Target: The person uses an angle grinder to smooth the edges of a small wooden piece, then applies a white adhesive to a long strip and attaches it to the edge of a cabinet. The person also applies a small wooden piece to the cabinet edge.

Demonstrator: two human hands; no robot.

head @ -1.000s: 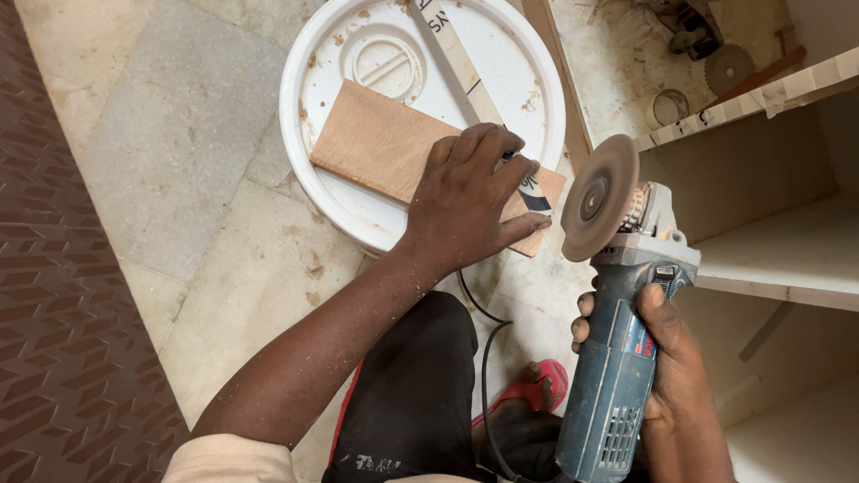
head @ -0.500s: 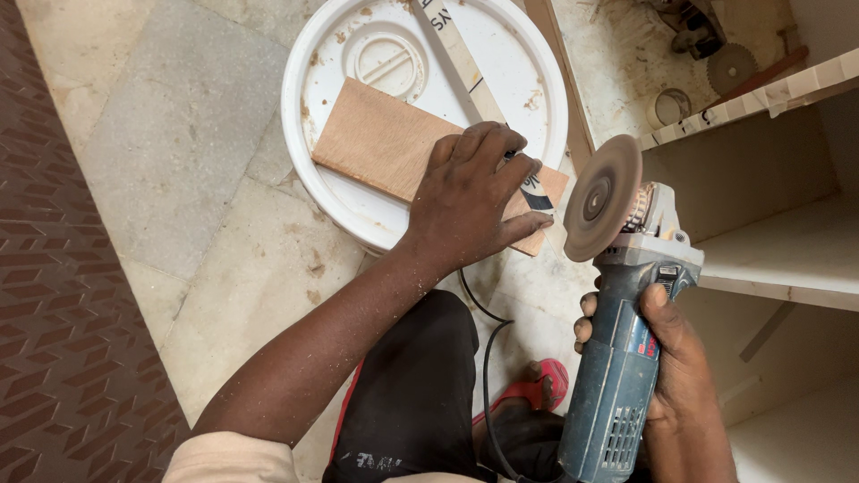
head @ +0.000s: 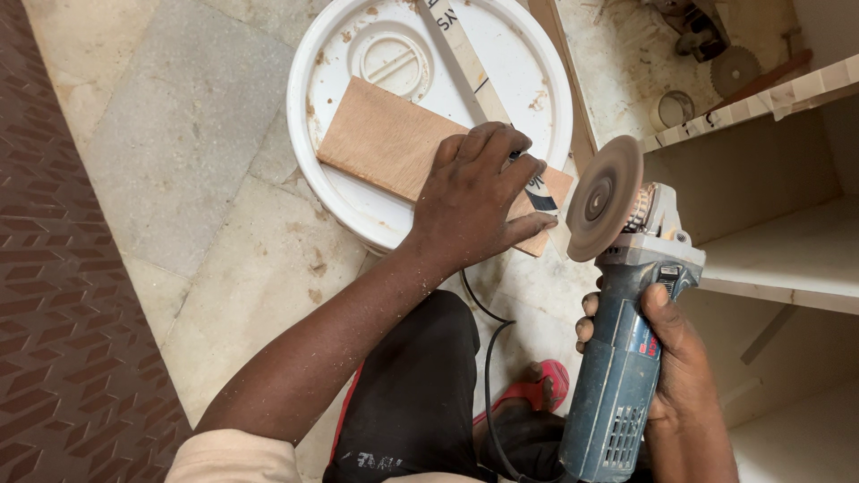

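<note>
1. A small red and silver label (head: 646,340) is sitting on the blue body of the angle grinder (head: 617,376), just beside the thumb of the right hand (head: 684,376).
2. Dark lettering is showing on a pale wooden strip (head: 465,58) lying across the white bucket lid (head: 537,98).
</note>
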